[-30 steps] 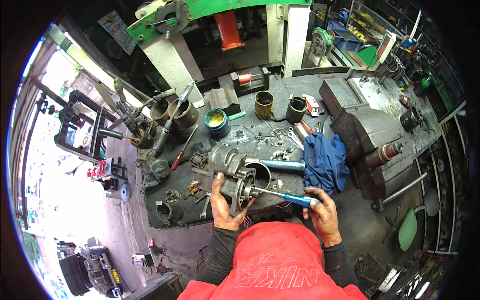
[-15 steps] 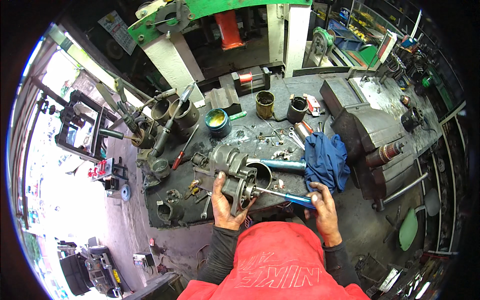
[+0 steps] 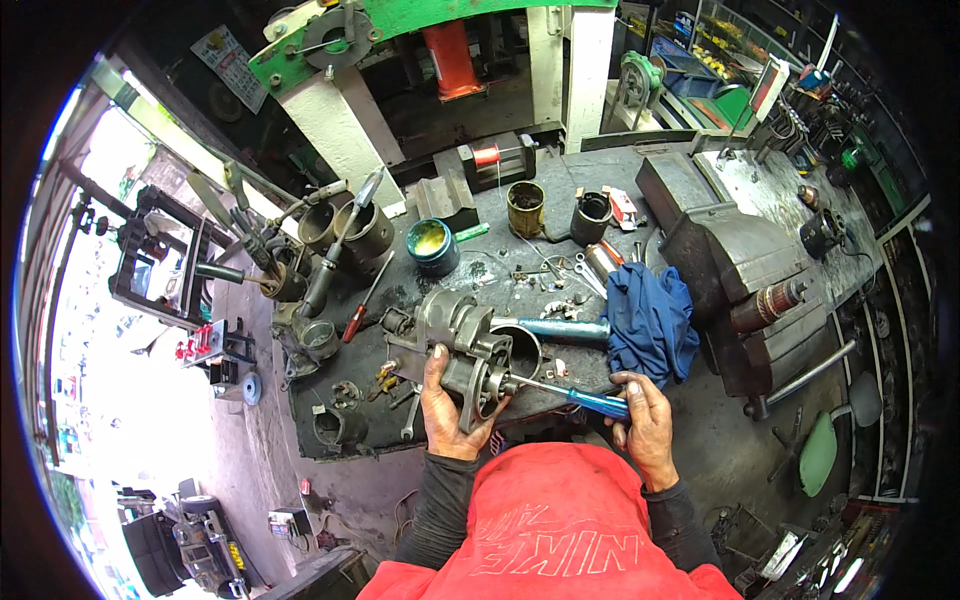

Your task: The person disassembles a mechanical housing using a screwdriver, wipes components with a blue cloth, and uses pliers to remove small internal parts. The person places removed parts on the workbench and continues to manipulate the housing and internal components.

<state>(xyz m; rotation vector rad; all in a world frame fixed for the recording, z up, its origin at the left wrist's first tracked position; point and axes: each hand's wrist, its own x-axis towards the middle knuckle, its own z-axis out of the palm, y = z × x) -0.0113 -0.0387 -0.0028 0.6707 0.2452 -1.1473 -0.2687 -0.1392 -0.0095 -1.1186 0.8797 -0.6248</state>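
My left hand (image 3: 448, 412) is closed round the near end of a grey metal starter motor housing (image 3: 452, 322), its thumb on top. The housing is held at the bench's near edge, beside an open metal cylinder (image 3: 524, 352). In my right hand (image 3: 646, 428) is a screwdriver (image 3: 596, 402) with a blue handle, gripped at the handle's end by curled fingers. Its thin shaft points left, and the tip meets the round shaft end in the housing's opening. The exact contact there is too small to make out.
A blue cloth (image 3: 652, 318) lies right of the cylinder, near a big vise (image 3: 735, 265). Behind stand a grease tub (image 3: 432, 248) and two cans. A red-handled screwdriver (image 3: 354, 322) and a wrench (image 3: 410, 418) lie on the left. Small parts are scattered mid-bench.
My right-hand fingers have shifted on the screwdriver, and more of its blue handle shows. Its tip stays at the housing's opening. My left hand keeps its hold, and the whole view has shifted slightly.
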